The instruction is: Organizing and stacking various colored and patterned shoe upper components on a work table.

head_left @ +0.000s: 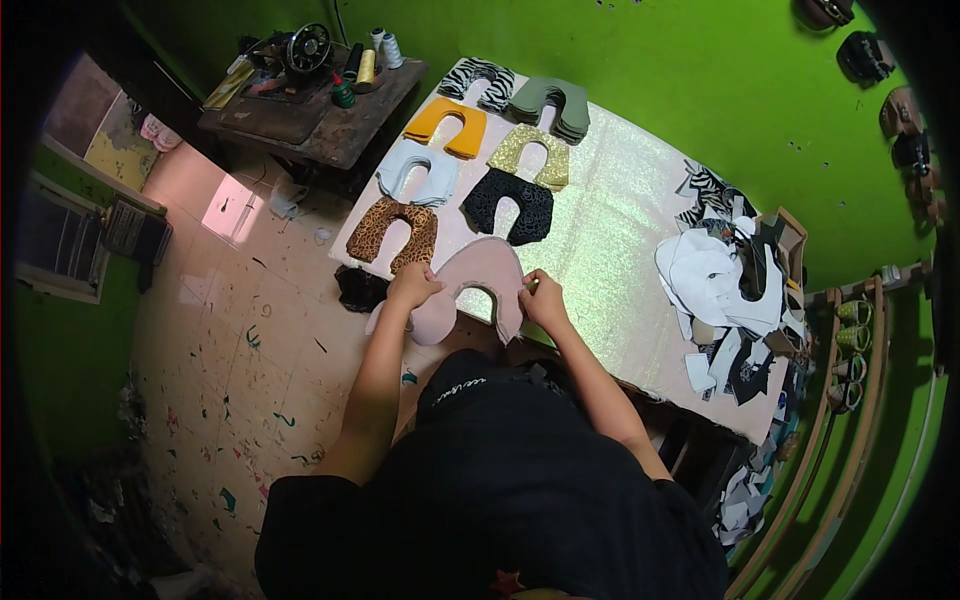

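A pale pink U-shaped leather-like piece (483, 258) lies at the near left edge of the table, its open end toward me. My left hand (413, 287) pinches its left side, where more pink material (434, 322) hangs below. At its right side, my right hand (543, 299) is closed with the fingertips on the edge. Just beyond are stacks of like-shaped pieces: leopard print (372, 238), black patterned (483, 203), white (432, 183), gold glitter (558, 172), orange (424, 122), grey-green (566, 118) and zebra print (496, 95).
A shimmery cloth (625, 200) covers the table. White and dark scraps (705, 280) pile at its right end, beside a box (793, 235). A sewing machine (308, 48) and thread cones stand on a wooden table at the back left. Shoes hang on the right wall; scraps litter the floor.
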Available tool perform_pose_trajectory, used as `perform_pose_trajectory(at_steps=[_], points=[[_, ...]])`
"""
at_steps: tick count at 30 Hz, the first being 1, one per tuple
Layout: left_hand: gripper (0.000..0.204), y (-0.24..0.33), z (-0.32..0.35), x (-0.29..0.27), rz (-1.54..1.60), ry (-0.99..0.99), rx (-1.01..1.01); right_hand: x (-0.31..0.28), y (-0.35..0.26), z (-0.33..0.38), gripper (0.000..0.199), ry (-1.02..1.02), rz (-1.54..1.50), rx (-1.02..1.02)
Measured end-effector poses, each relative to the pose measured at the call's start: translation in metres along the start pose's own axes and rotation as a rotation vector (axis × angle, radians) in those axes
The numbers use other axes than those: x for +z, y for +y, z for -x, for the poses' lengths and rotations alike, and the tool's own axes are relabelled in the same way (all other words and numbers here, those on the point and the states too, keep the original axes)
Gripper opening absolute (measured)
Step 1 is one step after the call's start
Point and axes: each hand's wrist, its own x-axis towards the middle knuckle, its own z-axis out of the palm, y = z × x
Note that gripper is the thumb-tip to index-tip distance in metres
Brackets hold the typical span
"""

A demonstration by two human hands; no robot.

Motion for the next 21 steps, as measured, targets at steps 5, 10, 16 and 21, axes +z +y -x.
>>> perform_pose_trajectory(at_steps=[5, 10, 16, 21], points=[[0.034, 0.021, 0.011, -0.006, -0.127, 0.043, -0.111, 0.017, -0.009, 0.013, 0.019, 0.105, 0.26, -0.093], [0.046, 0.032, 0.033, -0.04, -0.192, 0.012, -0.166, 0.004, -0.035, 0.018, 0.022, 0.083, 0.422, -0.05], [0.038, 0.034, 0.033, -0.055, 0.41, -0.137, 0.094, 0.009, -0.044, 0.005, 0.04, -0.382, -0.623, -0.217], [0.04, 0.039, 0.015, -0.041, 1.017, -0.25, 0.109, 0.007, -0.064, -0.002, 0.028, -0.641, -0.685, -0.071]])
